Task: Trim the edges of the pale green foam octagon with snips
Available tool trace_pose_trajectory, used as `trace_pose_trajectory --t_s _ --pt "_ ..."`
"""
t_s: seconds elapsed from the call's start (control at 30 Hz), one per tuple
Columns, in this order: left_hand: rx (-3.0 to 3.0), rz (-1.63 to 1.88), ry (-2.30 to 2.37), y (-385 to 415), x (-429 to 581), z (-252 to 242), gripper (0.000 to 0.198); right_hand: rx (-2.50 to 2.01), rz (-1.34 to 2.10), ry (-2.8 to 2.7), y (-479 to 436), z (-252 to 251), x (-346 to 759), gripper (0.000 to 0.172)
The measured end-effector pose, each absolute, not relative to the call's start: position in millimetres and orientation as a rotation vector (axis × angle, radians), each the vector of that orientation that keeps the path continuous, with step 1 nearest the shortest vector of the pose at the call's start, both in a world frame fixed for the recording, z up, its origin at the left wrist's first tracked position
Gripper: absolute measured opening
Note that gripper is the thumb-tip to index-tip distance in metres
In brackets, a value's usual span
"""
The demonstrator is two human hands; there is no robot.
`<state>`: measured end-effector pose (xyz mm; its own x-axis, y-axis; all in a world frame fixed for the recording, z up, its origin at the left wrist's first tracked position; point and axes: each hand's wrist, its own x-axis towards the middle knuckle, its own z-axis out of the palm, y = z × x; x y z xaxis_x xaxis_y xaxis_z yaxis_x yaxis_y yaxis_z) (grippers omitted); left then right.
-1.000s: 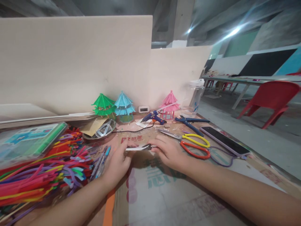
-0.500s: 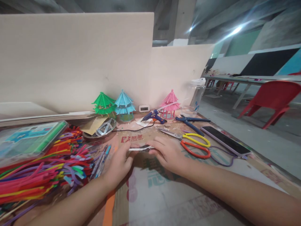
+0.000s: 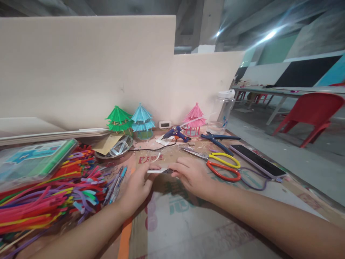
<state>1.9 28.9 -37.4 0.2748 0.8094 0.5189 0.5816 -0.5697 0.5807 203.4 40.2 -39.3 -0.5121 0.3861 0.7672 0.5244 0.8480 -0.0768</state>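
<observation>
My left hand (image 3: 137, 185) and my right hand (image 3: 192, 175) meet over the cardboard sheet (image 3: 188, 223). Between their fingertips they pinch a thin white stick (image 3: 156, 171) lying level; its right end carries something dark and small that I cannot make out. Both hands are closed on it. Yellow and red scissors (image 3: 219, 165) lie just right of my right hand. A heap of coloured pipe cleaners (image 3: 45, 194) and several pens (image 3: 115, 183) lie left of my left hand.
Green (image 3: 118, 120), blue (image 3: 142, 120) and pink (image 3: 194, 118) little pavilions stand against the back board. A blue glue gun (image 3: 175, 133), blue pliers (image 3: 219, 139), a phone (image 3: 256, 160), a clear bottle (image 3: 224, 109), a metal dish (image 3: 114, 148) and a plastic box (image 3: 35, 160) surround the work spot. A red chair (image 3: 309, 115) stands right.
The white stick looks shorter now, and a small pale sliver lies on the cardboard just beyond the hands. My right hand has shifted a little to the left.
</observation>
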Motion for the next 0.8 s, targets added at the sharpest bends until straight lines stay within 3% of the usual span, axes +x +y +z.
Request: trace_pose_trajectory --t_s 0.13,0.43,0.57,0.7,0.8 --pt "2.097 1.181 1.334 31 2 -42 0.015 -0.73 -0.002 -2.052 43 -41 206 0.031" --pt "1.844 1.216 1.328 35 1 -44 0.036 -1.017 0.458 -1.821 56 -49 202 0.021" --pt "1.826 1.208 1.273 35 1 -45 0.037 -1.039 0.464 -1.865 57 -49 200 0.009" --pt "1.857 1.205 1.312 37 -1 -49 0.034 -0.966 0.334 -1.937 55 -47 205 0.011" --pt "1.941 1.215 1.318 38 -3 -51 0.029 -0.857 0.228 -1.975 52 -43 210 0.023"
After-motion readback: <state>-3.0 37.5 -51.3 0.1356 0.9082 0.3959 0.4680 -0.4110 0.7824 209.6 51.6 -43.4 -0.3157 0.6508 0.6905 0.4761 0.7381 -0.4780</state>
